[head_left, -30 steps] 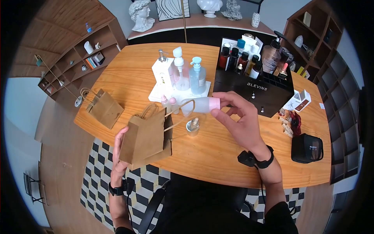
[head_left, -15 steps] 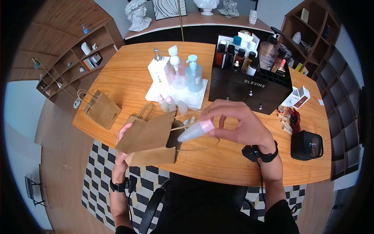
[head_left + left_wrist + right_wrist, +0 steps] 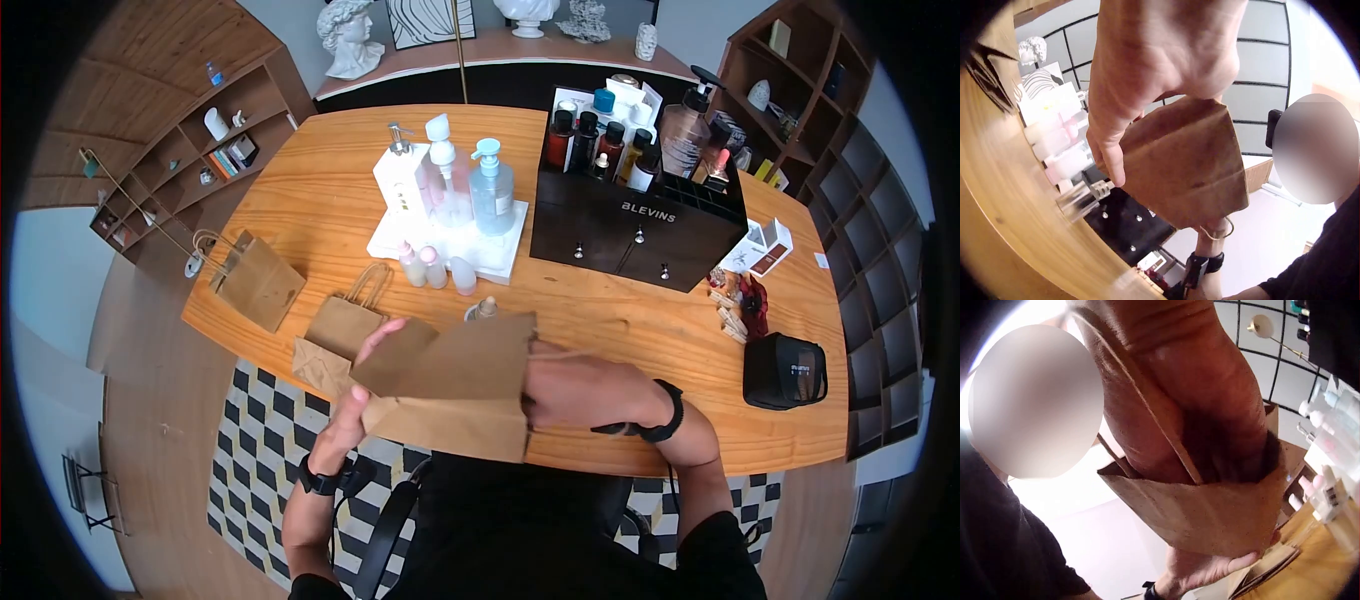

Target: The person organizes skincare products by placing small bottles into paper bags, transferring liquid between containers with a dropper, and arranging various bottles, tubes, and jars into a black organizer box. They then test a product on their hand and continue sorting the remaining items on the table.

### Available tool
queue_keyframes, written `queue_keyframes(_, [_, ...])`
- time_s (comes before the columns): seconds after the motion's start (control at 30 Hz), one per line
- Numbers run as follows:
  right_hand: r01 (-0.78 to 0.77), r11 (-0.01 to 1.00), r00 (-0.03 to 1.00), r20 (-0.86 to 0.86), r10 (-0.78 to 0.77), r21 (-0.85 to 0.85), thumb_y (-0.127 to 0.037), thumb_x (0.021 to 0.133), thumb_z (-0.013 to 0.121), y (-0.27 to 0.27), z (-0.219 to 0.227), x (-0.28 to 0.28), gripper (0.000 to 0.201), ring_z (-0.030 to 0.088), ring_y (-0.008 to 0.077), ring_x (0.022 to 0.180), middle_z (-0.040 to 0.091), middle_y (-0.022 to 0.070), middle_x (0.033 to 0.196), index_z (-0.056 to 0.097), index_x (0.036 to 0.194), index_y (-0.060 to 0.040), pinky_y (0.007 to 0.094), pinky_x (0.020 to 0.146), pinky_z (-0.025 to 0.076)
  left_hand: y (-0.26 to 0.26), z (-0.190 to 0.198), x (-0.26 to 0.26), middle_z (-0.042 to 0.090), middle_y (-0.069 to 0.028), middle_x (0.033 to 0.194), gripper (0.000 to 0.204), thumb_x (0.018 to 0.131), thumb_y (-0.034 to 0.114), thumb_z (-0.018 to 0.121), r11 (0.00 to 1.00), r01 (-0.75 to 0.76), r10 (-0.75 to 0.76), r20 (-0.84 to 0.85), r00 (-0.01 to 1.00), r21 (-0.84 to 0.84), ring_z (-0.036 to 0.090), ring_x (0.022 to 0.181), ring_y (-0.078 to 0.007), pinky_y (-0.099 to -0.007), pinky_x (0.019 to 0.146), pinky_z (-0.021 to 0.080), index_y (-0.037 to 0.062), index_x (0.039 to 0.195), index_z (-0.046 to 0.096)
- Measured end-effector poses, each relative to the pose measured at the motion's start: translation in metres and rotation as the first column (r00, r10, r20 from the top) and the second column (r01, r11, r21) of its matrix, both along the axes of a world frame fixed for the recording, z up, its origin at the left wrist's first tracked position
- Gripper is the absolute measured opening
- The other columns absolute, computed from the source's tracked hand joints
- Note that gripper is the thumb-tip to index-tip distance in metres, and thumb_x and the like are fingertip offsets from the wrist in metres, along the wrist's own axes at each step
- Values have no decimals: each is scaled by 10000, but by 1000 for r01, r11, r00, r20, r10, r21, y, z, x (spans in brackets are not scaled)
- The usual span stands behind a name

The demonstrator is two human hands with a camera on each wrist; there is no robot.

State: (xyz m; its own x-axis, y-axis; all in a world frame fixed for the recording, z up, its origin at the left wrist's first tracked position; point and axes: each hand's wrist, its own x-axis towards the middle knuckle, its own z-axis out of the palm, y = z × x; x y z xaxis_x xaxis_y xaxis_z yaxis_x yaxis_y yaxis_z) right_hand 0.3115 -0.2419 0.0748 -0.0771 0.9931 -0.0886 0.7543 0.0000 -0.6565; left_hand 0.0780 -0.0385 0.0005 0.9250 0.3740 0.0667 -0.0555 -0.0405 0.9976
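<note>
A brown paper bag is held tipped on its side over the table's near edge, its mouth facing right. My left hand grips it at the base, with the thumb on the near side and the fingers behind. In through the mouth reaches my right hand, sunk to about the wrist between the cord handles. Its fingers are hidden inside the bag, so I cannot tell whether they hold anything. No pink-capped bottle shows outside the bag near this hand.
Two more paper bags, one folded-looking and one farther left, lie on the table. Small bottles stand before a white tray with pump bottles. A dropper bottle is just beyond the held bag. A black cosmetics organizer stands back right.
My right hand has carried the pink-capped bottle left and down into the bag, where both bottle and fingers are now out of sight. My left hand has tipped the bag and moved it right.
</note>
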Motion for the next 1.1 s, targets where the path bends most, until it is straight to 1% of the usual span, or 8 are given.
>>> queue_keyframes(0.1, [-276, 922, 957, 15, 290, -271, -196, 1012, 621, -13, -55, 4, 283, 667, 392, 1132, 688, 211, 1216, 677, 1171, 31, 417, 961, 552, -10, -3, 6, 316, -176, 1692, 1271, 861, 936, 492, 994, 111, -111, -46, 993, -5, 304, 1581, -303, -475, 1284, 247, 19, 1692, 202])
queue_keyframes(0.17, [-142, 990, 957, -253, 142, 17, -227, 1031, 614, -30, -46, -1, 348, 661, 376, 1145, 676, 214, 1263, 651, 1278, 15, 401, 963, 559, -12, -9, 9, 262, -200, 1724, 1290, 871, 949, 453, 977, 211, -213, -85, 973, -38, 244, 1609, -307, -482, 1295, 213, 26, 1714, 135])
queue_keyframes(0.4, [-89, 957, 933, -360, -17, -276, -199, 1012, 685, -16, -22, -14, 406, 683, 250, 1106, 684, 207, 1280, 625, 1352, 16, 367, 922, 575, -18, -13, 10, 267, -191, 1723, 1257, 889, 905, 505, 962, 214, -220, -19, 975, -170, 273, 1598, -308, -478, 1296, 226, 43, 1720, 118])
queue_keyframes(0.5, [-91, 995, 891, -449, 61, -46, -184, 1076, 551, -20, -36, -16, 307, 660, 388, 1129, 658, 252, 1265, 635, 1294, 16, 413, 1016, 528, -22, -16, 10, 273, -186, 1721, 1233, 900, 871, 536, 951, 216, -217, 22, 976, -223, 297, 1588, -300, -465, 1288, 256, 51, 1721, 118])
queue_keyframes(0.57, [-244, 967, 914, 317, 253, -69, -157, 984, 689, -22, -33, -15, 323, 697, 345, 1071, 711, 206, 1200, 675, 1250, 26, 399, 911, 572, -23, -15, 13, 296, -187, 1715, 1186, 928, 848, 511, 951, 171, -165, 44, 985, -257, 317, 1581, -301, -463, 1282, 277, 44, 1717, 139])
queue_keyframes(0.73, [-13, 831, 1000, 10, 9, 556, -58, 965, 689, 2, 0, -5, 180, 734, 299, 879, 749, 116, 984, 766, 1126, -31, 398, 692, 555, -12, -23, 11, 349, -193, 1695, 1126, 966, 834, 445, 927, 62, -16, 127, 992, -371, 391, 1547, -341, -490, 1271, 323, 29, 1705, 177])
queue_keyframes(0.93, [352, 774, 935, -230, -268, 527, -13, 943, 713, -1, 20, 16, 190, 708, 237, 809, 721, 118, 977, 743, 1131, -15, 336, 600, 542, 14, -57, -4, 484, -162, 1624, 947, 1003, 823, 380, 601, 92, 204, 263, 943, -794, 479, 1486, -386, -551, 1223, 398, 107, 1621, 414])
queue_keyframes(1.1, [125, 920, 989, -121, -85, 372, -84, 923, 804, 12, 2, 2, 207, 702, 227, 1044, 664, 105, 1288, 763, 1117, -25, 329, 761, 567, 17, -92, -3, 494, -166, 1617, 864, 1050, 744, 397, 591, 50, 120, 148, 982, -805, 486, 1477, -385, -577, 1196, 432, 94, 1619, 413])
